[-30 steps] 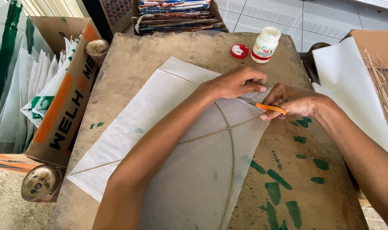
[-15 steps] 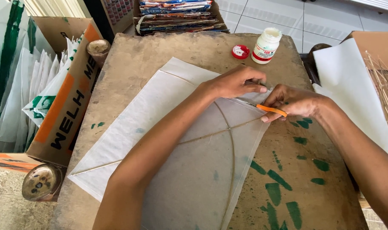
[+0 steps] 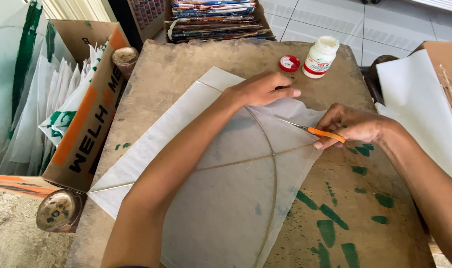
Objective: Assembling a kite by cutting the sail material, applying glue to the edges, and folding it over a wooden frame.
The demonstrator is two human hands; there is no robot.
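Note:
A translucent white paper kite [image 3: 226, 183] with thin crossed sticks lies flat on a worn wooden table [image 3: 365, 218]. My left hand [image 3: 260, 89] presses down on the kite's upper corner, fingers spread and pointing right. My right hand [image 3: 350, 124] holds orange-handled scissors [image 3: 312, 130] at the kite's right edge, the blades pointing left into the paper. A loose flap of paper sits between the two hands.
A white glue bottle [image 3: 321, 57] and its red cap [image 3: 289, 63] stand at the table's far edge. A cardboard box [image 3: 87, 124] of folded paper is at the left, white sheets [image 3: 419, 99] and thin sticks at the right, stacked magazines [image 3: 216, 20] behind. Green paint marks dot the table.

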